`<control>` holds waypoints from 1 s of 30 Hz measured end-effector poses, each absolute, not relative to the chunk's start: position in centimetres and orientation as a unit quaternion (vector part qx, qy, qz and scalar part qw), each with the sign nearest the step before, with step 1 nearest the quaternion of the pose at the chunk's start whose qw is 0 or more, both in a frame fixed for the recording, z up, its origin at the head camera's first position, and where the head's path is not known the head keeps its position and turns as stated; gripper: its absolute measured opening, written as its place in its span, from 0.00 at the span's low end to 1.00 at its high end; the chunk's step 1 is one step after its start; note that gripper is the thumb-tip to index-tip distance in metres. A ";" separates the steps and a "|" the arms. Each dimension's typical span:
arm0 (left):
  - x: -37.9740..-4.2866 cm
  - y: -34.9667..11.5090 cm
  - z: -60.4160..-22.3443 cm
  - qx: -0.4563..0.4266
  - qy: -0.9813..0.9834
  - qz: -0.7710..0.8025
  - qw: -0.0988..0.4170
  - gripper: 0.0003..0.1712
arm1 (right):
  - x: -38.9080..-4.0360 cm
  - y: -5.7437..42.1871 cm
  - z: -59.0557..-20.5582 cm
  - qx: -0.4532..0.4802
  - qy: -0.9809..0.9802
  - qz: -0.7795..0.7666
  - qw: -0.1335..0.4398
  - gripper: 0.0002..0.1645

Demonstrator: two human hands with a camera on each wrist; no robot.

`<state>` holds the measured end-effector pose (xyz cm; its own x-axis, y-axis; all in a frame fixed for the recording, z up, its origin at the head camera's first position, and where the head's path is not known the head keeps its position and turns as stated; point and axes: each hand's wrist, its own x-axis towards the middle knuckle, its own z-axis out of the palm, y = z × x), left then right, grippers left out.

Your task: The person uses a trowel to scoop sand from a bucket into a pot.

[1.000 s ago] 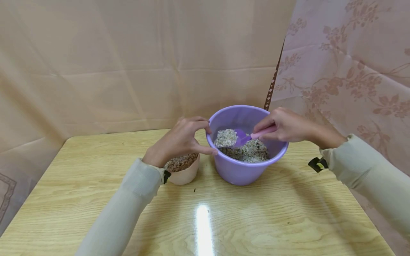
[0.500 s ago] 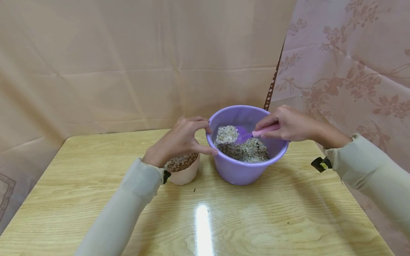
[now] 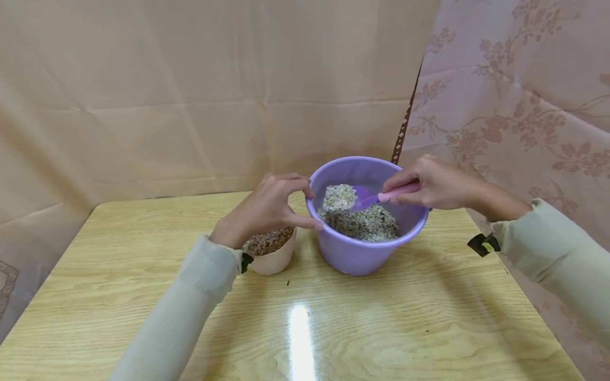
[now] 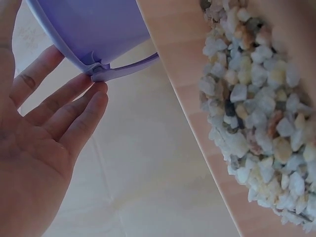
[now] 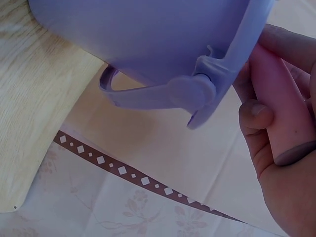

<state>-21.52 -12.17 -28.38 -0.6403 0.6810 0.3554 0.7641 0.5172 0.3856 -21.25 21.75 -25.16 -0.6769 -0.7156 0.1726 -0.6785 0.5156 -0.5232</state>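
A purple bucket (image 3: 357, 259) with gravel (image 3: 374, 225) inside stands on the table in the head view. My right hand (image 3: 429, 182) grips the pink handle (image 3: 400, 193) of a small trowel. Its purple blade (image 3: 363, 198) bears a heap of pale gravel (image 3: 340, 197) above the gravel in the bucket. In the right wrist view, fingers and thumb wrap round the handle. My left hand (image 3: 269, 206) holds the bucket's left rim, thumb at the front and fingers further back; the left wrist view shows fingertips (image 4: 98, 91) at the rim, by the bucket's carrying handle (image 4: 131, 69).
Left of the bucket, partly behind my left wrist, stands a cream pot (image 3: 278, 260) of gravel (image 3: 270, 242). The wooden table (image 3: 381, 323) carries small dark specks. Beige cloth (image 3: 190, 106) hangs behind, and flowered cloth (image 3: 519, 116) hangs to the right.
The trowel with its gravel has risen slightly and shifted a little right with my right hand. My left hand stays at the bucket's rim.
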 end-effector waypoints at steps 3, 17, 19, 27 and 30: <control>-21.5 -12.1 -28.4 -0.418 -0.866 -0.261 0.079 0.31 | -21.1 21.9 -24.9 -0.399 0.871 -0.285 0.032 0.12; -21.4 -12.6 -28.2 -0.406 -0.873 -0.268 0.039 0.28 | -20.7 22.1 -23.7 -0.391 0.876 -0.281 0.020 0.12; -21.3 -12.7 -28.2 -0.400 -0.876 -0.269 0.029 0.28 | -20.7 22.0 -23.5 -0.386 0.880 -0.276 0.019 0.12; -21.3 -13.4 -27.9 -0.399 -0.862 -0.312 0.008 0.22 | -20.7 21.8 -22.5 -0.422 0.863 -0.278 0.012 0.12; -21.3 -13.8 -27.8 -0.393 -0.864 -0.314 0.003 0.22 | -20.7 21.7 -22.2 -0.428 0.860 -0.276 0.010 0.13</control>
